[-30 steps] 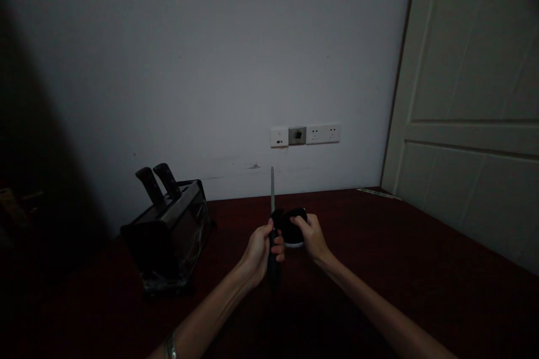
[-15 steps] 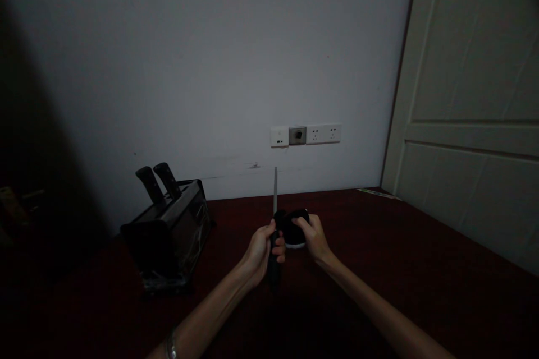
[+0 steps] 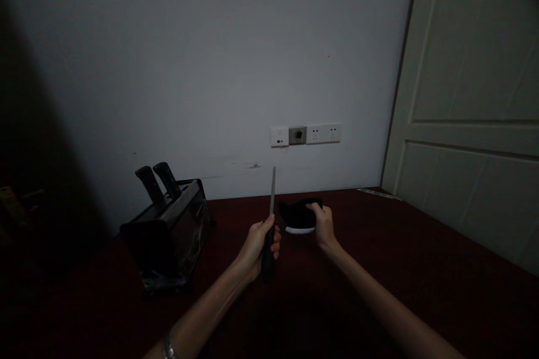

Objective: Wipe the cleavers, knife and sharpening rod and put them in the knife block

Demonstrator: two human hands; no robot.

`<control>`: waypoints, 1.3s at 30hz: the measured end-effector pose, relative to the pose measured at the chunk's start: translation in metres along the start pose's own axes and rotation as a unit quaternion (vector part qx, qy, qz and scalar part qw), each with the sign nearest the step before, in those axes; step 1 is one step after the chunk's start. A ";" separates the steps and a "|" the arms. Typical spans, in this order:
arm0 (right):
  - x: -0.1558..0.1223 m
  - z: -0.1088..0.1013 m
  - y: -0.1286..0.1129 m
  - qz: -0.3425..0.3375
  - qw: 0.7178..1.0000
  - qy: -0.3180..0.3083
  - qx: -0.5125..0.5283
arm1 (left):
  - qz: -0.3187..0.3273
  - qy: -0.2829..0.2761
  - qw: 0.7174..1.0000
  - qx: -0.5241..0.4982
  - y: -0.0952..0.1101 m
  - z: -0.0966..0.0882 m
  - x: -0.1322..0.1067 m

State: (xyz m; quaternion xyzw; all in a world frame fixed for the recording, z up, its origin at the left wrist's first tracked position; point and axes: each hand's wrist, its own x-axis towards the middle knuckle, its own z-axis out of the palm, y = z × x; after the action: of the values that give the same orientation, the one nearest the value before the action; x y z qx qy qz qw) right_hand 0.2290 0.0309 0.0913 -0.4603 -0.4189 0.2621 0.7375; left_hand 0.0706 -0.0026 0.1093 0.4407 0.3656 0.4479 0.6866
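My left hand (image 3: 256, 247) is closed round the black handle of a sharpening steel (image 3: 273, 190), whose thin grey rod points up and away from me, leaning slightly right. To its right, my right hand (image 3: 325, 223) pinches a black cloth (image 3: 298, 214) with a white lower edge, thumb on top. The cloth hangs apart from the steel, with a small gap between them. Fingers of the right hand under the cloth are hidden. In the dim light the cloth's folds are hard to make out.
A knife block (image 3: 177, 230) stands at the left with two black knife handles (image 3: 159, 182) sticking up. Behind the dark red table (image 3: 362, 269) is a wall with sockets (image 3: 323, 133). A thin strip (image 3: 378, 194) lies at the back right, near a pale door (image 3: 471, 123).
My right hand has drawn the cloth away from the steel, up and to the right. My left hand and the steel's handle have shifted slightly left, tilting the steel.
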 end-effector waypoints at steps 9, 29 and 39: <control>-0.004 0.001 -0.005 0.058 0.998 -0.003 0.013 | 0.045 0.058 0.996 0.058 -0.004 -0.002 0.004; -0.003 0.000 -0.003 0.071 0.997 -0.023 0.013 | 0.091 0.125 0.970 0.187 -0.010 -0.012 0.018; -0.002 -0.001 -0.001 0.066 0.997 -0.039 0.013 | 0.126 0.115 0.958 0.233 -0.018 -0.013 0.019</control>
State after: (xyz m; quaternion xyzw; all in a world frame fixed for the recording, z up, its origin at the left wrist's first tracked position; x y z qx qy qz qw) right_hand 0.2288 0.0285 0.0912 -0.4666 -0.4126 0.3339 0.7075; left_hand 0.0699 0.0148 0.0861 0.5763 0.4778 0.4806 0.4568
